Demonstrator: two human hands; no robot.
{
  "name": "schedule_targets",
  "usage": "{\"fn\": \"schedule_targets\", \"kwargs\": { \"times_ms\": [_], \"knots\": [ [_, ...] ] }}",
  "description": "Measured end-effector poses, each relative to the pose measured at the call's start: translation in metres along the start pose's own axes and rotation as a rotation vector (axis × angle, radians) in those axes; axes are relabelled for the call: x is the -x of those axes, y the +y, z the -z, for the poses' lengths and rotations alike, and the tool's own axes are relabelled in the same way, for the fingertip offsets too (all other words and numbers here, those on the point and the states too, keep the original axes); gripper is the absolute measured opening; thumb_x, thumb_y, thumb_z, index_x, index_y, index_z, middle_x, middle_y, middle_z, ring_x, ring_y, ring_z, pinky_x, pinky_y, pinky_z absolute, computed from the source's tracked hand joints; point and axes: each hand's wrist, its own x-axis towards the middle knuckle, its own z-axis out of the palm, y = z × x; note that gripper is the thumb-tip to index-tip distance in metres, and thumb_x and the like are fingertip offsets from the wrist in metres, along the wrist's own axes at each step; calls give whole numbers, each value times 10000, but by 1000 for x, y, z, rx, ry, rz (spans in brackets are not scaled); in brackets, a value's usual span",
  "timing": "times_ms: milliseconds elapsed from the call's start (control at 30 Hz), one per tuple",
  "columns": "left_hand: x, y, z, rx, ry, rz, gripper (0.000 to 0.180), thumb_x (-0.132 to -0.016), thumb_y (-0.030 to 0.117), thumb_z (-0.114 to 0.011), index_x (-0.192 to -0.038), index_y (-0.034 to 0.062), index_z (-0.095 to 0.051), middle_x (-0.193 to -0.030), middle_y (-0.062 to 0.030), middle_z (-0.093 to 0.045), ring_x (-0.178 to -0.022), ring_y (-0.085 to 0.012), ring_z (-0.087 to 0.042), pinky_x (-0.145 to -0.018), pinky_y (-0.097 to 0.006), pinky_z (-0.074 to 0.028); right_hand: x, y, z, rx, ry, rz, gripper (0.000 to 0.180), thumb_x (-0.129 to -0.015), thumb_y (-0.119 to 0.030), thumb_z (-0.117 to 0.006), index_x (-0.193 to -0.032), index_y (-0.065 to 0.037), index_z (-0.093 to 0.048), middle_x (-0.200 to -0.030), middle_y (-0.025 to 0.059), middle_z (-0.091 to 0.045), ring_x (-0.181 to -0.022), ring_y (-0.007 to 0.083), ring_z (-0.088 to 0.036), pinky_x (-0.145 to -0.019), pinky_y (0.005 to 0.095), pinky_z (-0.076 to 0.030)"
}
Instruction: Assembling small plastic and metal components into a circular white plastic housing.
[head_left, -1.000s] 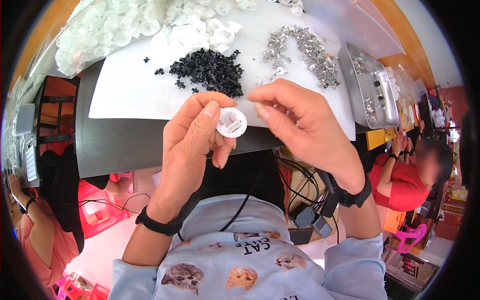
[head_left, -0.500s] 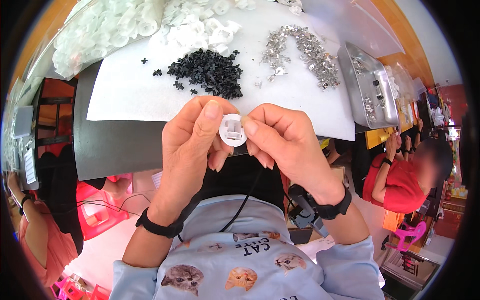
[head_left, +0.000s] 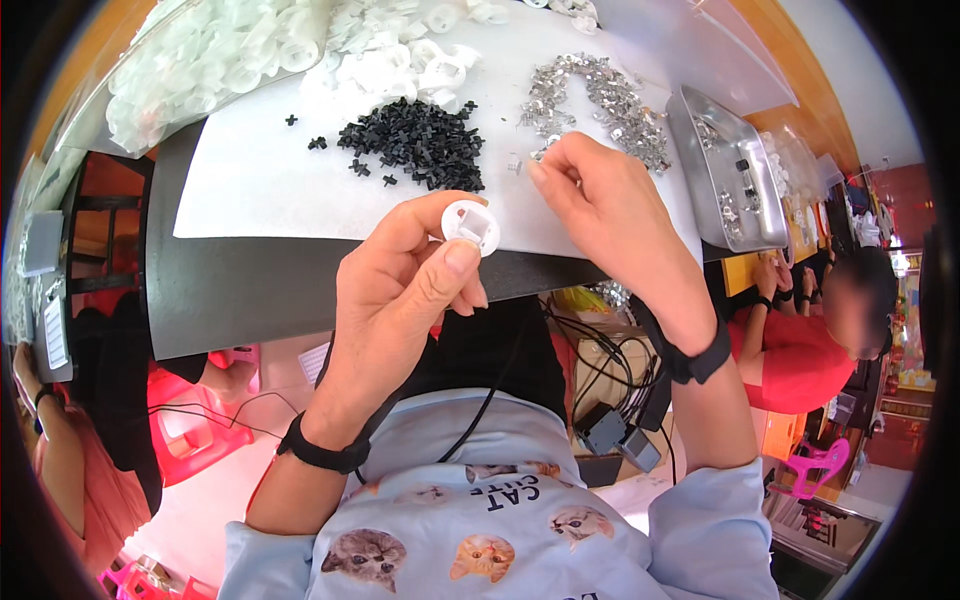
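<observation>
White disc | pinched in left hand | right hand apart, rightward

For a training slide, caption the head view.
The left hand holds a round white part near black cross-shaped pieces; the right hand hovers by silvery metal pieces.

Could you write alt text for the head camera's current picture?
A person's left hand holds a round white part while the right hand is near small metal pieces on a white sheet; black cross-shaped pieces lie heaped left of those.
</observation>
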Motion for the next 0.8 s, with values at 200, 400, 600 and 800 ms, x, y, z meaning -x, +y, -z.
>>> {"fn": "schedule_targets", "kwargs": {
  "times_ms": [200,400,600,800],
  "knots": [
    [0,0,-1,28,20,6,365,-939,172,-574,-1245,-19,-522,-1021,-66,-629,-783,-105,-613,-653,-224,-495,-11,-1,-14,311,-10,95,219,-868,-170,-555,-806,40,-544,-821,212,-621,-743,400,-615,-654,481,-476],
    [0,0,1,-4,4,3,364,-955,187,-538,-1245,-31,-522,-1006,-97,-629,-756,-115,-606,-658,-233,-501,-13,10,-17,266,80,146,173,-847,-136,-574,-764,4,-514,-701,188,-585,-672,384,-573,-602,447,-434],
    [0,5,2,-60,5,25,396,-980,230,-473,-1258,-51,-508,-949,-110,-617,-700,-120,-587,-625,-231,-478,-14,1,-12,292,-16,87,210,-855,-160,-557,-801,41,-532,-817,221,-619,-780,420,-606,-693,485,-479],
    [-2,4,-3,-11,43,24,379,-979,233,-481,-1244,-34,-531,-865,-72,-604,-660,-96,-571,-596,-216,-458,-15,8,-19,327,47,132,195,-851,-163,-571,-837,30,-547,-850,208,-626,-774,404,-623,-673,468,-495]
  ]
}}
